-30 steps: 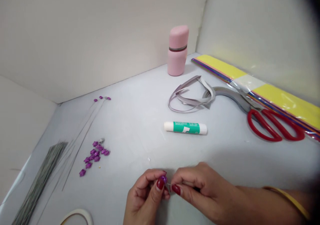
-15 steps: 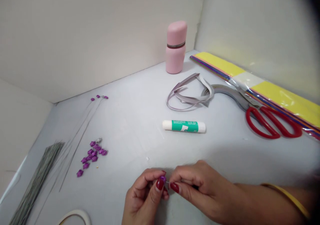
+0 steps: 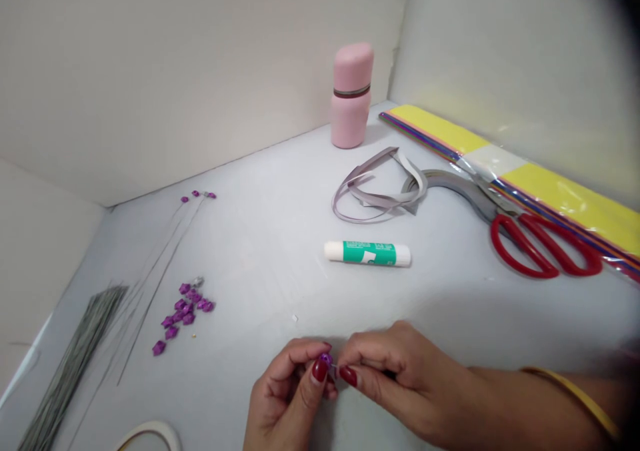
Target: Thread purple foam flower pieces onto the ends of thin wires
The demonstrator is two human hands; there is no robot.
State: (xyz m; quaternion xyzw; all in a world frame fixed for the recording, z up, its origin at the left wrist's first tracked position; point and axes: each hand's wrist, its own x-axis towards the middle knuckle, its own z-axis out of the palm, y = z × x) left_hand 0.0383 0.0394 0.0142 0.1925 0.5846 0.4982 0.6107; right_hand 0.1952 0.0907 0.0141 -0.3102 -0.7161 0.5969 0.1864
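Observation:
Between the thumb and fingers of my left hand [image 3: 293,391] is pinched a small purple paper star [image 3: 327,358]. Close on its right, my right hand [image 3: 395,374] is closed in a pinch on a thin wire [image 3: 334,367]. The wire's short visible bit meets the star; whether it passes into it is hidden by my fingers. Left of my hands lies a cluster of purple paper stars [image 3: 188,308] with one silver star [image 3: 198,281]. Beyond them, thin wires [image 3: 165,254] lie with small purple stars [image 3: 195,193] at their far ends.
A bundle of grey wires [image 3: 80,364] lies at the left, near a white ring [image 3: 155,427]. A glue stick [image 3: 367,253], curled paper strips [image 3: 380,194], red-handled scissors [image 3: 537,244] and a packet of coloured paper [image 3: 550,184] lie beyond my hands. A pink bottle [image 3: 350,97] stands behind.

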